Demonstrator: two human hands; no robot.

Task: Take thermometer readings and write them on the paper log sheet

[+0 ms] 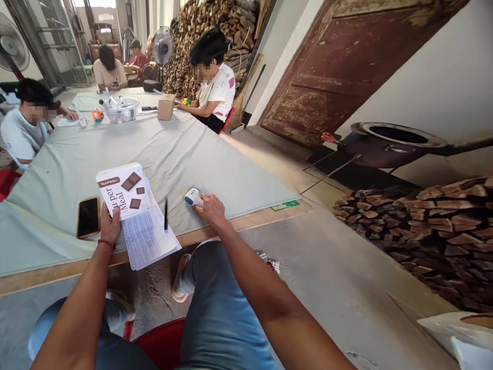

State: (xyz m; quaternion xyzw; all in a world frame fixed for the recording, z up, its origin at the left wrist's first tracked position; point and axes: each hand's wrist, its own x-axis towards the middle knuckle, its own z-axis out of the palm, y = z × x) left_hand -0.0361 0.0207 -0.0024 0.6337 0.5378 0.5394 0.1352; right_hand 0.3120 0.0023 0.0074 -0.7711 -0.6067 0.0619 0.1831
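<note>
Left hand [110, 225] is lying flat, pinning box [122, 190] on papers [148, 237]; right hand [210, 206] is gripping scanner [192, 197].

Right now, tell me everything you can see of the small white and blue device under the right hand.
The small device is white with a blue end facing left, rounded, plastic-looking. It lies on its side on the pale green table cover, right of the black pen. The right hand rests on its right end, fingers over it; markings are too small to read.
</note>
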